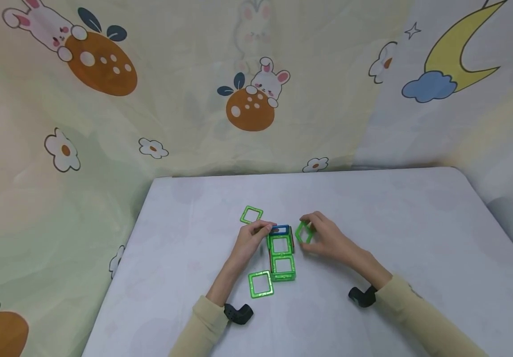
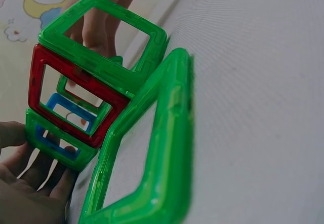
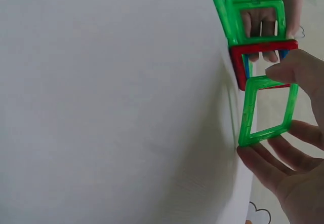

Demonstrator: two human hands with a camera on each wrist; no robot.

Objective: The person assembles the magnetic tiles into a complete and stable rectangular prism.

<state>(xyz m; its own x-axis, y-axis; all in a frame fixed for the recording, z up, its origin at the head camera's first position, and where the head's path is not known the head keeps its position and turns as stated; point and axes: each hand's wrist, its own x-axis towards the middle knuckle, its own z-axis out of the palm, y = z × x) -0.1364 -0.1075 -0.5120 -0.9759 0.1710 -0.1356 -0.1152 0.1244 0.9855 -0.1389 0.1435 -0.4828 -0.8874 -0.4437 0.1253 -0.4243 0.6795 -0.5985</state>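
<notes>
Near the table's middle stands a block built of square magnetic tiles (image 1: 282,256), mostly green, with red on its sides. A blue tile (image 1: 279,227) shows at its far end. My left hand (image 1: 246,243) grips that far end, thumb and fingers at a green tile's edges in the left wrist view. Just right of the block, my right hand (image 1: 328,241) holds a single green square tile (image 3: 247,113) between thumb and fingertips. In the right wrist view this tile overlaps a red tile (image 3: 238,68) of the block.
One loose green square tile (image 1: 261,294) lies by the block's near left side, another green tile (image 1: 241,216) beyond my left hand. The white-covered table (image 1: 417,223) spreads around them. A printed cloth (image 1: 185,109) hangs behind. Each wrist carries a black camera mount (image 1: 238,314).
</notes>
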